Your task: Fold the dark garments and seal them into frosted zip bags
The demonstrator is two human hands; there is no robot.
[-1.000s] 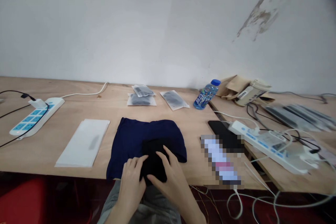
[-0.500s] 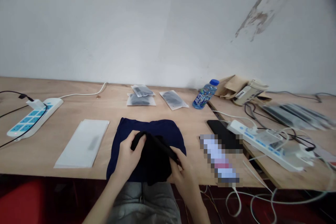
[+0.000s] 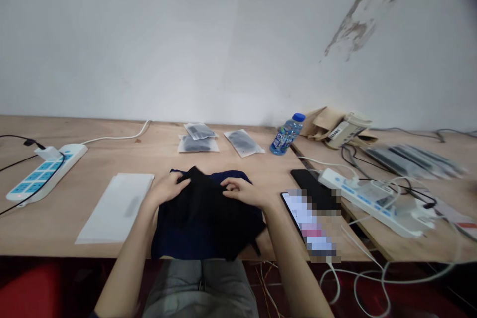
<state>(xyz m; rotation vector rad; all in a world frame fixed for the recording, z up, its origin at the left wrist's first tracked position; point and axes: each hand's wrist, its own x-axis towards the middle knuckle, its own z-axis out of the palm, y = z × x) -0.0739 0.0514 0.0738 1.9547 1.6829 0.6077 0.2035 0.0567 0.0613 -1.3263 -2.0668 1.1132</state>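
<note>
A black cloth (image 3: 212,213) lies spread over a dark blue cloth (image 3: 171,238) at the table's front edge. My left hand (image 3: 170,186) grips the black cloth at its upper left corner, thumb and fingers closed on it. Over the upper right part of the black cloth rests my right hand (image 3: 242,191), its fingers partly curled and apart, with nothing visible between them. The lower right edge of the black cloth is blurred and hangs near the table edge.
White bags (image 3: 115,208) lie left, beside a power strip (image 3: 48,174). Packed pouches (image 3: 244,142) and a bottle (image 3: 286,134) stand behind. Right are a lit phone (image 3: 309,223), a black phone (image 3: 313,189), another power strip (image 3: 372,203), cables and a coffee cup (image 3: 348,129).
The black cloth was bunched between both hands and is now spread wider over the blue cloth. Both hands moved away from me; the right hand let go of the cloth's edge.
</note>
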